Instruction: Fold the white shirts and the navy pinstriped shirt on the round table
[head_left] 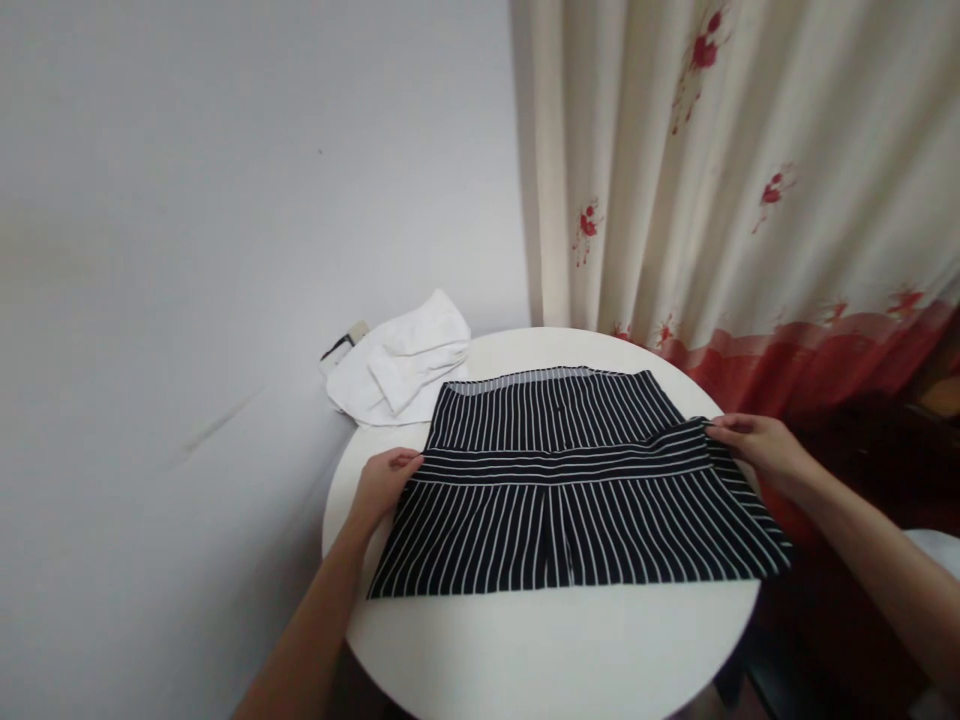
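A black garment with white stripes [480,530] lies spread across the round white table. Its stripes run lengthwise above and below, and crosswise on a band [555,465] at its middle. The lower part has a centre seam or fold; whether it is a skirt or shorts, I cannot tell. My left hand [385,485] pinches the garment's left edge at the band. At the opposite end, my right hand [761,447] grips the band's corner between thumb and fingers, slightly raised. Cloth below that corner spreads past the table's right edge.
The round white table [555,650] stands against a pale wall [262,200]. A crumpled white cloth [412,355] sits at its back left, with a small beige-and-black item [345,343] beside it. A cream curtain with red flowers [735,200] hangs behind on the right.
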